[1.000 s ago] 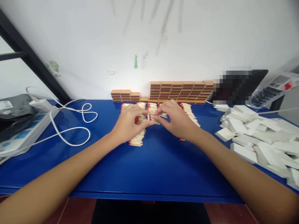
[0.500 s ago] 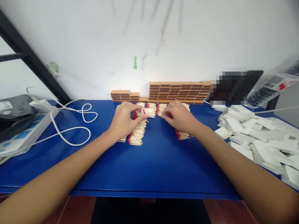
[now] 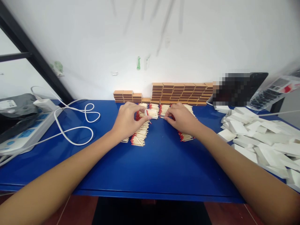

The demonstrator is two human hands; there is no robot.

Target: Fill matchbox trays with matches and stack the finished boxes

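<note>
Between the thumb and fingers of my left hand (image 3: 126,122) is a small white matchbox tray (image 3: 152,114) with red-tipped matches in it. My right hand (image 3: 185,120) is a short way to its right, thumb and fingertips drawn together at the edge of a row of matches (image 3: 164,110). Whether a match is in that pinch is too small to see. A long pile of matches (image 3: 140,136) runs below my left hand, heads to the left. Another pile of matches (image 3: 186,136) is partly hidden under my right hand.
Stacked brown matchboxes (image 3: 180,90) line the wall, with a lower stack (image 3: 126,96) to the left. Loose white trays (image 3: 264,137) are heaped at the right. A dark tablet-like object (image 3: 255,86) leans behind them. White cables (image 3: 72,128) and a power strip (image 3: 30,134) occupy the left.
The whole view has shifted slightly, so everything appears a little further right. Both hands keep nearly the same pose, and the tray stays in my left hand.
</note>
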